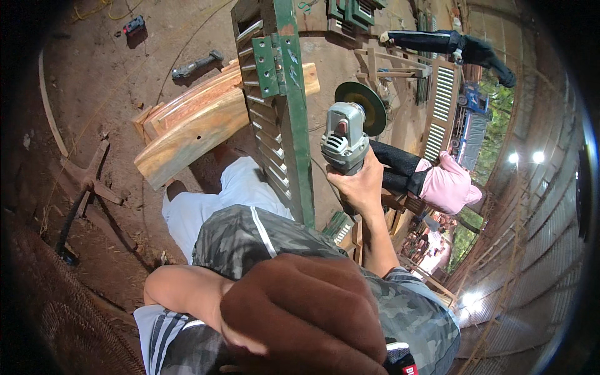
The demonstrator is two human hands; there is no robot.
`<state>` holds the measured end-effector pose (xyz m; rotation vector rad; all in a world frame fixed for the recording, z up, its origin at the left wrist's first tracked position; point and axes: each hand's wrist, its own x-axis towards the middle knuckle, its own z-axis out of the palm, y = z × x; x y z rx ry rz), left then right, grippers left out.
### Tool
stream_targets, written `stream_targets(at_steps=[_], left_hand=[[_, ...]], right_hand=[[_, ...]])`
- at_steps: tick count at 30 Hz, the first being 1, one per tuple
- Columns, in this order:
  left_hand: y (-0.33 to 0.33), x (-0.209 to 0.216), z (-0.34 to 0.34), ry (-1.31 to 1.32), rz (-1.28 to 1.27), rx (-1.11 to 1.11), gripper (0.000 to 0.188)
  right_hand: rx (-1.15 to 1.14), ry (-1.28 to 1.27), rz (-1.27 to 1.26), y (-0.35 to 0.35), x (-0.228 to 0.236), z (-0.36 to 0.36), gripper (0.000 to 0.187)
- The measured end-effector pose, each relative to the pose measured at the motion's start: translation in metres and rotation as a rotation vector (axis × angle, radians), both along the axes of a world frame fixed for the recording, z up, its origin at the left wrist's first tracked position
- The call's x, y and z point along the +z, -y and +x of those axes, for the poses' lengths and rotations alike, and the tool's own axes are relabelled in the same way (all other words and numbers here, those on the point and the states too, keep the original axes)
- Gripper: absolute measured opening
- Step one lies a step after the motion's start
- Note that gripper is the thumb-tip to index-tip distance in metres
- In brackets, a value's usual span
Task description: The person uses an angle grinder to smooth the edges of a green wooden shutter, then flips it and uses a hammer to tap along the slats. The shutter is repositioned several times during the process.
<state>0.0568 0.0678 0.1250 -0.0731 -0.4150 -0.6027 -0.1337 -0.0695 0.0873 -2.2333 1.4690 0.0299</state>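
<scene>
My right hand [359, 184] is wrapped round the body of a grey angle grinder [344, 140] and holds it up. The grinder's round disc [367, 107] points away from me, right of a green louvred shutter [301, 144]. A green metal hinge [275, 65] is fixed to the shutter's upper part, and the disc stands apart from the wood. My left hand [306, 312] is raised very near the camera, large and in shadow, its fingers folded together. Its fingertips are hidden, so I cannot make out what it holds.
Curved wooden planks [197, 134] lie behind the shutter. A power tool [197, 65], a cordless drill [134, 25] and a star-shaped metal base [90, 181] are on the dirt ground. A person in pink [447, 184] bends at right; another person [450, 44] is farther off.
</scene>
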Motion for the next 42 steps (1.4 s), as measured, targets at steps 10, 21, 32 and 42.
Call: stream_targets(at_steps=[10,21,32,42], left_hand=[[0.001,-0.070,-0.023,0.985,0.744,-0.938,0.023],[0.027,-0.109,-0.089,0.919,1.004,-0.858,0.077],[0.058,-0.127,-0.084,0.238,0.887,-0.794,0.091],[0.059,-0.133,-0.081,-0.059,0.892,-0.649,0.064]], right_hand=[[-0.172,0.307,0.326,0.029,0.008,-0.033,0.046],[-0.199,0.334,0.371,0.024,0.004,-0.037,0.037],[0.173,-0.006,-0.129,0.005,0.003,0.030,0.057],[0.260,-0.101,-0.216,-0.008,-0.011,0.055,0.045]])
